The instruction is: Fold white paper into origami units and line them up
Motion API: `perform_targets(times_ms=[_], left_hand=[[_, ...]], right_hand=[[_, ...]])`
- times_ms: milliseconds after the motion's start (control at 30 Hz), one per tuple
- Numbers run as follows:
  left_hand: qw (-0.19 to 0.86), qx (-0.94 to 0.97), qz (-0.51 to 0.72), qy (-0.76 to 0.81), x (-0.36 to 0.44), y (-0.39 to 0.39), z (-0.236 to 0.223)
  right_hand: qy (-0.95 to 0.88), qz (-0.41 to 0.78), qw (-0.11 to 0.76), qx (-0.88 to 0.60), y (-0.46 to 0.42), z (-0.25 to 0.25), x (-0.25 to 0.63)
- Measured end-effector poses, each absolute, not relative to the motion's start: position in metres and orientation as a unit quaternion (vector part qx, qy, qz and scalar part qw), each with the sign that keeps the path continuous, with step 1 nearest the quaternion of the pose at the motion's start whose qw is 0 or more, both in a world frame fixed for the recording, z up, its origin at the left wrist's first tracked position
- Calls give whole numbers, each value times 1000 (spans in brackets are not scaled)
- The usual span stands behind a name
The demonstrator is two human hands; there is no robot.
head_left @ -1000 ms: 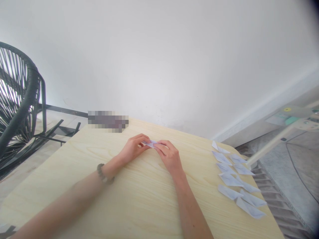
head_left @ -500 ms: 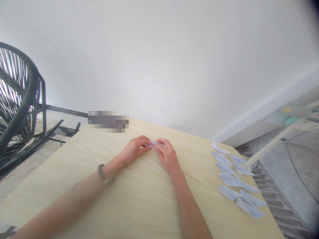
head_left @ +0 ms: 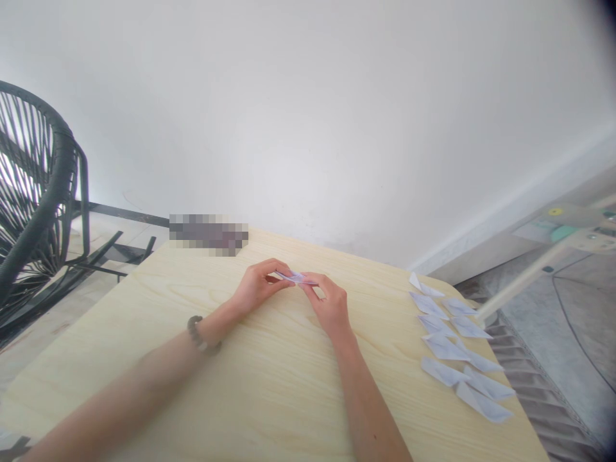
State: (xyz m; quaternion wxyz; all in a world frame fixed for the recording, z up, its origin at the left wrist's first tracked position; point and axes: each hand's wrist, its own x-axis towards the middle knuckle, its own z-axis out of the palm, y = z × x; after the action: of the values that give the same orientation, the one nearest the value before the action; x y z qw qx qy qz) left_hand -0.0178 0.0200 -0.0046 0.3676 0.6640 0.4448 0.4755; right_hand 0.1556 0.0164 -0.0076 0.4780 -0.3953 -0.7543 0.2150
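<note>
A small piece of folded white paper point(head_left: 296, 278) is held between my two hands above the far middle of the table. My left hand point(head_left: 258, 285), with a dark bead bracelet on its wrist, pinches the paper's left end between thumb and fingers. From the other side, my right hand point(head_left: 331, 301) grips the right end the same way. Fingertips cover part of the folds. Over at the table's right side lie several folded white paper pieces point(head_left: 443, 347), pointed at the ends and set in rough rows.
The light wooden table point(head_left: 231, 398) meets a white wall point(head_left: 308, 128) at the back. A blurred-out dark object point(head_left: 206, 234) sits at its far left edge. A black woven chair point(head_left: 62, 160) stands to the left; a pale metal frame point(head_left: 529, 273) is on the right.
My right hand's fingers have shifted on the paper, its knuckles moving slightly right and down. More of the folded paper shows between the hands. The pieces on the right stay put.
</note>
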Motion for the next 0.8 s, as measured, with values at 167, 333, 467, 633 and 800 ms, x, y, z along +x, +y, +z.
perform_targets(times_ms=[167,333,467,633,800], left_hand=[[443,624,461,449,-19,22,-3],[457,601,464,464,-19,22,-5],[465,594,465,462,-18,23,-5],[477,571,491,453,-16,24,-2],[504,564,465,460,-14,25,0]], right_hand=[[-693,292,497,-432,17,-9,157],[-633,388,505,-440,19,-11,158],[-586,425,521,-452,20,-12,156],[-550,459,532,-450,22,-13,156],[-548,467,533,-443,22,-11,155]])
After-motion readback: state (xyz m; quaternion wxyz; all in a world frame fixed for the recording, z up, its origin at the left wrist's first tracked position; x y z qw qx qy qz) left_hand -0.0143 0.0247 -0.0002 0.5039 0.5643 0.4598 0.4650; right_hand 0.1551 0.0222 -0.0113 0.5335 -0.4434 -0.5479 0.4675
